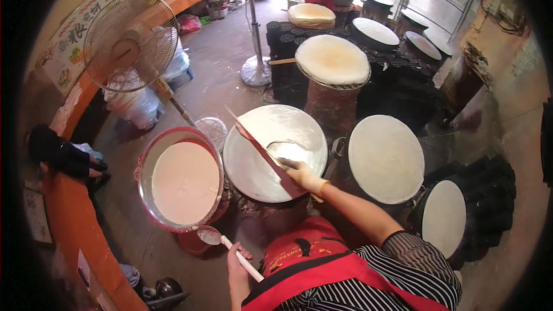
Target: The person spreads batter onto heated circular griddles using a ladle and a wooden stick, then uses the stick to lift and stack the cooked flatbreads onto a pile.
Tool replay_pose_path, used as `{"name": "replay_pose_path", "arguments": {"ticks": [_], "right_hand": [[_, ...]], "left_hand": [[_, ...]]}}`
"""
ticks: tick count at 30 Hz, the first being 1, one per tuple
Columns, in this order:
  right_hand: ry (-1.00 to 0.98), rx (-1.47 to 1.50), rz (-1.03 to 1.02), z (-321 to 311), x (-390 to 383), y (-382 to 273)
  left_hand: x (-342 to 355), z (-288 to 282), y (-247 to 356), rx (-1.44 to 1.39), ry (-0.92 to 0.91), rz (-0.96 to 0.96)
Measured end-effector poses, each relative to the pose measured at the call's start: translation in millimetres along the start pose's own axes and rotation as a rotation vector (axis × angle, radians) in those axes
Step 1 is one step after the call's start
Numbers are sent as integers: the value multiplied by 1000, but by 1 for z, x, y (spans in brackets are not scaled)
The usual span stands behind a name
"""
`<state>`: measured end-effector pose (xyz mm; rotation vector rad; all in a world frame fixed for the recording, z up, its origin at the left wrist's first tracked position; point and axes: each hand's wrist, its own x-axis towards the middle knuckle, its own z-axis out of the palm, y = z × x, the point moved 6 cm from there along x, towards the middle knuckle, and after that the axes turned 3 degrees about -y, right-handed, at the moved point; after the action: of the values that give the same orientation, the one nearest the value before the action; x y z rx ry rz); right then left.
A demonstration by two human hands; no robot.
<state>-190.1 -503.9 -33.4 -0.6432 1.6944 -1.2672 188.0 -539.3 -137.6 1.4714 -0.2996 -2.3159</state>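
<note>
Left hand (239, 253): closed around the ladle (229, 245). Right hand (303, 176), partly hidden: apparently closed on the scraper (256, 141), obstructing the pan (247, 175) beneath. Left hand's forward side: bucket (151, 212); fan (128, 52) beyond. Right hand's right: griddle (386, 159).

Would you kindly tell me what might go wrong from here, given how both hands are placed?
The left hand holds the ladle with its bowl beside the bucket, so it might drip. The right hand, gripping the spreader, is gloved, but the bare forearm might get burned if the pan is hot.
</note>
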Motion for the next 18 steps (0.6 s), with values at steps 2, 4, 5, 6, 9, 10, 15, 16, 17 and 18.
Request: {"name": "replay_pose_path", "arguments": {"ticks": [2,4,5,6,9,10,15,16,17,18], "right_hand": [[-80,-22,49,-36,-19,10],[131,-22,-70,-85,-6,56],[170,67,-40,-100,1,68],[212,156,-6,-111,6,70],[61,-232,-146,-98,36,52],[-8,-205,-133,-86,41,41],[-333,-277,36,-79,1,0],[-388,-240,77,-86,-22,-19],[-457,-167,152,-105,-20,-2],[-526,-96,229,-125,-15,20]], "left_hand": [[-8,4,-16,-40,19,-15],[-13,10,-28,-69,45,21],[-17,10,-36,-93,62,40],[-22,14,-44,-106,79,50],[-35,21,-63,-145,181,98],[-38,21,-72,-158,199,106],[-51,20,-103,-309,207,112],[-52,13,-108,-316,222,115],[-55,15,-107,-313,228,126],[-58,17,-107,-325,233,128]]}}
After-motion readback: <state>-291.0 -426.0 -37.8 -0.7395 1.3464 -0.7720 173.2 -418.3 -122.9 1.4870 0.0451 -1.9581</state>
